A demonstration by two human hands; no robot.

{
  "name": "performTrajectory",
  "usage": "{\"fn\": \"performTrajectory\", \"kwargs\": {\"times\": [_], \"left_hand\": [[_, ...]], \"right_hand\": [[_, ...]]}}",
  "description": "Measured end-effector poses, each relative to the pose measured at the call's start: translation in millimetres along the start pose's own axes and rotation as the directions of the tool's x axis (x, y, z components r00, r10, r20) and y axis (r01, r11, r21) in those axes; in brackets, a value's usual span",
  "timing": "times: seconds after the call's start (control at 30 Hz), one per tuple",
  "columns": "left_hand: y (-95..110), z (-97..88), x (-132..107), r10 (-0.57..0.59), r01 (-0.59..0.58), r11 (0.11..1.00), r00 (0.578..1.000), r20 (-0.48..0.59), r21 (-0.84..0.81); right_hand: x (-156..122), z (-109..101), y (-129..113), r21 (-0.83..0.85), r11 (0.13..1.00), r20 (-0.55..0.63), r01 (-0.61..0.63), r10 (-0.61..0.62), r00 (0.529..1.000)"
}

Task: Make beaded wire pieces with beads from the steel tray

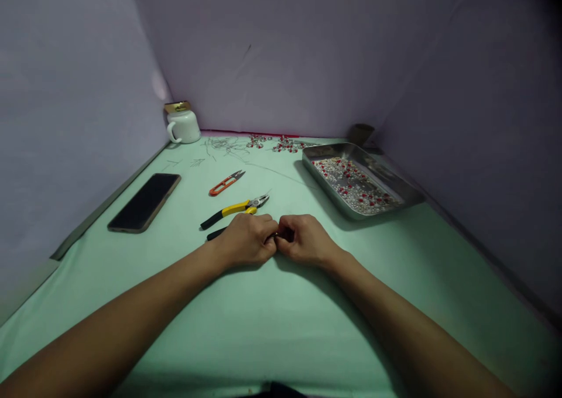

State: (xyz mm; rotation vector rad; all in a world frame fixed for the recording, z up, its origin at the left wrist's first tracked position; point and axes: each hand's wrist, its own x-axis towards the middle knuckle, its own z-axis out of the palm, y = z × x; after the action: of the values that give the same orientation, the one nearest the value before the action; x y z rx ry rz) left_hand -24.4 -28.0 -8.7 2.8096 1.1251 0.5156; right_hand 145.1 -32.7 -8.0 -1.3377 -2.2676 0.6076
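My left hand [252, 239] and my right hand [305, 239] meet over the middle of the green cloth, fingertips almost touching. Both are closed in a pinch. A tiny dark, shiny bit shows between the fingertips, too small to name; the fingers hide the rest. Just behind my left hand lie pliers [235, 209] with yellow and black handles, one handle partly covered by that hand. Orange-handled thread snips [226, 183] rest farther back. To the right stands a metal tray [327, 188] with many clear and red beads [345, 175] in it.
A phone [144, 203] lies at the left. Toward the back are a white mug [184, 127] with something gold on top, loose thin wires [223, 145] and red-and-clear bead clusters [287, 144]. A dark cup-like thing [360, 133] stands behind the tray. Pale walls enclose the table.
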Motion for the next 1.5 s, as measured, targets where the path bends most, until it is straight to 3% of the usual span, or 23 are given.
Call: {"fn": "performTrajectory", "kwargs": {"times": [0.17,0.3,0.4,0.53,0.67,0.8,1.13,1.5], "left_hand": [[-0.2,-3.5,1.3,-0.040,0.042,0.994,0.999,0.021,-0.103],[2.3,-8.2,2.5,-0.154,0.139,0.960,0.987,-0.047,-0.241],[4.0,-9.0,2.8,-0.206,0.185,0.941,0.977,-0.048,-0.285],[5.5,-5.7,1.5,-0.203,0.191,0.963,0.978,-0.046,-0.190],[7.5,-2.1,-0.5,-0.230,0.230,0.973,0.973,-0.001,0.005],[9.0,-0.8,0.2,-0.227,0.227,0.974,0.974,0.028,0.008],[10.7,1.9,2.5,-0.295,0.295,0.955,0.955,0.005,0.034],[12.4,2.2,1.9,-0.329,0.330,0.944,0.944,-0.012,0.025]], "right_hand": [[1.2,2.9,13.4,0.197,0.980,-0.020,0.003,0.001,1.000],[-0.2,6.9,20.5,0.477,0.876,-0.065,-0.073,0.118,0.991],[-2.0,8.6,19.0,0.536,0.834,-0.053,-0.132,0.189,0.980],[-3.4,8.3,12.6,0.454,0.882,-0.056,-0.123,0.166,0.984],[-3.7,4.1,5.6,0.225,0.972,-0.051,-0.071,0.085,0.995],[-2.1,0.9,1.9,0.080,0.996,-0.027,-0.040,0.042,0.999],[3.8,0.2,2.4,0.062,0.994,0.005,-0.094,0.093,0.996],[0.0,1.6,2.2,-0.004,0.997,-0.016,-0.071,0.071,0.997]]}}
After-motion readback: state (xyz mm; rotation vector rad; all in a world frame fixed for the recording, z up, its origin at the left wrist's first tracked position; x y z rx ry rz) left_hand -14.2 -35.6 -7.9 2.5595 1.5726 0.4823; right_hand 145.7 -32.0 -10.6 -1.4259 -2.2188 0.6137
